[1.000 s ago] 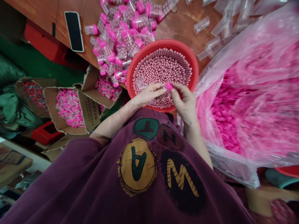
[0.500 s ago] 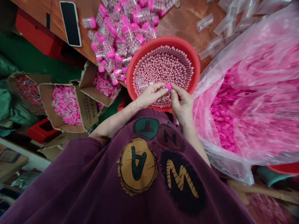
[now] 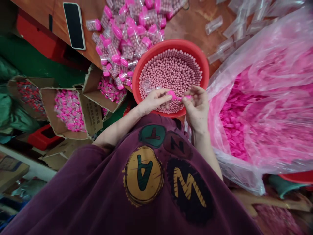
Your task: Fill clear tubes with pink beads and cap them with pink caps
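A red basin (image 3: 146, 60) full of small pink balls (image 3: 171, 70) sits on the wooden table right in front of me. Over its near rim my left hand (image 3: 153, 101) is closed round a small clear tube with a pink cap (image 3: 171, 94) at its end. My right hand (image 3: 197, 106) is just to the right, fingers pinched, with a bit of pink (image 3: 187, 97) showing at the fingertips. The two hands are slightly apart.
A heap of capped filled tubes (image 3: 129, 29) lies behind the basin, with a phone (image 3: 74, 24) to the left. Empty clear tubes (image 3: 223, 32) are scattered at the back right. A big plastic bag of pink caps (image 3: 264, 107) fills the right. Cardboard boxes of tubes (image 3: 69, 111) stand lower left.
My hands were joined on the pink cap; now my right hand has drawn away to the right, and both sit a little lower over the basin's rim.
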Motion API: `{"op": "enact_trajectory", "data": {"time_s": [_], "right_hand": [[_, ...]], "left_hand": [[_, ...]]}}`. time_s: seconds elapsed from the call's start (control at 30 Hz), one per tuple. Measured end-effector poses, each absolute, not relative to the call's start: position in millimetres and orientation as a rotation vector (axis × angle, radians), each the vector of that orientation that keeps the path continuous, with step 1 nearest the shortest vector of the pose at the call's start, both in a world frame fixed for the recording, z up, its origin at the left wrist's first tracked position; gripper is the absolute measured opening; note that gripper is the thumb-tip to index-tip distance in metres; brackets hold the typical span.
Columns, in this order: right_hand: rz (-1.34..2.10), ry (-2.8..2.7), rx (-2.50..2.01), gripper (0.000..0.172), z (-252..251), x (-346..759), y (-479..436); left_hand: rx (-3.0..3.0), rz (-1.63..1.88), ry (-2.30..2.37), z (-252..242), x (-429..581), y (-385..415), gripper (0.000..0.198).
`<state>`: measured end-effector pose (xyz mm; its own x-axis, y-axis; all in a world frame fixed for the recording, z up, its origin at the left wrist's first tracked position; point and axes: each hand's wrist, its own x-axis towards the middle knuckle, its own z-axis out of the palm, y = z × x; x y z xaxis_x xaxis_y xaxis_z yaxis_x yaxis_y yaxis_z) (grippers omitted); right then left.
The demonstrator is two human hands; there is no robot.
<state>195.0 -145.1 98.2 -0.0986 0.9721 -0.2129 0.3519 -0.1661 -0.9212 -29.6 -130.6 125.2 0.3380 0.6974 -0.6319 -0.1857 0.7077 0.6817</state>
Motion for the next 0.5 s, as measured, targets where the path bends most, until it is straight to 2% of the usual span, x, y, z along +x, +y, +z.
{"op": "enact_trajectory", "data": {"time_s": [0.17, 0.23, 0.33, 0.5], "right_hand": [[1.196, -1.715, -1.482, 0.038, 113, 183, -140], [1.097, -1.938, -1.491, 0.047, 124, 178, -141], [0.923, -2.161, -1.631, 0.075, 127, 170, -145], [0.907, -2.217, -1.687, 0.072, 101, 161, -147]], "left_hand": [[0.587, 0.704, 1.103, 120, -22, -128, 0.035], [0.558, 0.716, 1.142, 119, -17, -129, 0.037], [0.497, 0.744, 1.198, 118, -8, -135, 0.041], [0.438, 0.776, 1.259, 116, 3, -144, 0.044]]}}
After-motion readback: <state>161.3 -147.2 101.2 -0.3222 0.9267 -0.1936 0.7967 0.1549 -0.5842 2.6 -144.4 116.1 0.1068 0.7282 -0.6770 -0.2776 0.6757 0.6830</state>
